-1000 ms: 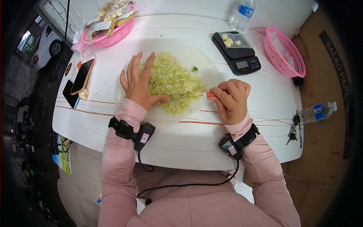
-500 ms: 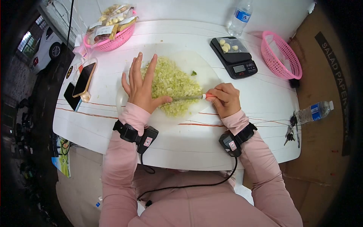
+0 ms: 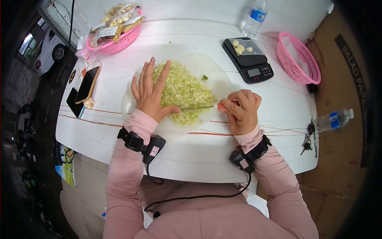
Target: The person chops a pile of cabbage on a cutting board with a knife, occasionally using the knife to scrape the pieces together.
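Finely chopped pale green vegetable (image 3: 183, 85) is heaped on a translucent white cutting board (image 3: 221, 75). My right hand (image 3: 242, 109) grips the reddish handle of a knife (image 3: 199, 107), whose blade lies across the lower part of the heap and points left. Fingers spread, my left hand (image 3: 152, 93) rests at the heap's left side, its thumb near the blade's tip. Whether that thumb touches the blade I cannot tell. A small dark green leaf piece (image 3: 204, 77) sits on the board to the right of the heap.
On the white table (image 3: 191, 159), a pink basket (image 3: 123, 42) of bagged food and two phones (image 3: 87, 84) are at left. A black scale (image 3: 254, 65) with a bag, a bottle (image 3: 254, 18), another pink basket (image 3: 296, 59), keys (image 3: 307, 141) and a lying bottle (image 3: 334, 119) are at right.
My right hand has moved slightly right and down with the knife, its fingers raised a little more. The blade looks thinner, turned more edge-on. My left hand has shifted slightly right.
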`<state>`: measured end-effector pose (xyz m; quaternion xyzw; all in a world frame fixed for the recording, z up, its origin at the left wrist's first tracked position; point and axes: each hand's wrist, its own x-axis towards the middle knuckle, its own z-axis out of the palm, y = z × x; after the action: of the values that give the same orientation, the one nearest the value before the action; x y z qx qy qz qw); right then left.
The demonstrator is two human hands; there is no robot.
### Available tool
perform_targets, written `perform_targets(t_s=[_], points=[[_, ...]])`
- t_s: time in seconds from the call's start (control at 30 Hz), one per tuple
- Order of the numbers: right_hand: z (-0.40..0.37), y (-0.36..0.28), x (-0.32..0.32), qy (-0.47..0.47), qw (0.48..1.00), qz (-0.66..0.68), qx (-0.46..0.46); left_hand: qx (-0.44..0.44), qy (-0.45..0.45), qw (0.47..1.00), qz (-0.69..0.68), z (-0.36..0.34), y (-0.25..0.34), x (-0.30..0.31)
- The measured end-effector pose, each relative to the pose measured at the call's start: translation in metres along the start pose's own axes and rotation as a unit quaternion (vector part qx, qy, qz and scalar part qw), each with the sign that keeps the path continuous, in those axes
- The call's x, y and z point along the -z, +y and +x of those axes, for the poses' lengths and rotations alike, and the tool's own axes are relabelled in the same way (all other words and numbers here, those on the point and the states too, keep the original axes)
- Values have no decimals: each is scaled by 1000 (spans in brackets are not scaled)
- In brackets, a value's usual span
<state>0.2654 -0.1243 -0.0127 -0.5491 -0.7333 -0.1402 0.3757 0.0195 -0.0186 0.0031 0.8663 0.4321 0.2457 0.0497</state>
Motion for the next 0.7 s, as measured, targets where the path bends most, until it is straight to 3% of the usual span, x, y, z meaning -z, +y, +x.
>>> perform_targets(t_s=[0.23, 0.33, 0.57, 0.7], points=[[-9, 17, -18, -63, 991, 62, -98, 10, 17, 1000, -3, 1, 3, 0], [-8, 17, -18, -44, 991, 75, -98, -21, 32, 999, -14, 0, -1, -1], [7, -1, 8, 21, 999, 35, -30, -48, 65, 996, -20, 2, -5, 12], [13, -9, 16, 30, 999, 18, 25, -52, 40, 997, -30, 2, -6, 14]])
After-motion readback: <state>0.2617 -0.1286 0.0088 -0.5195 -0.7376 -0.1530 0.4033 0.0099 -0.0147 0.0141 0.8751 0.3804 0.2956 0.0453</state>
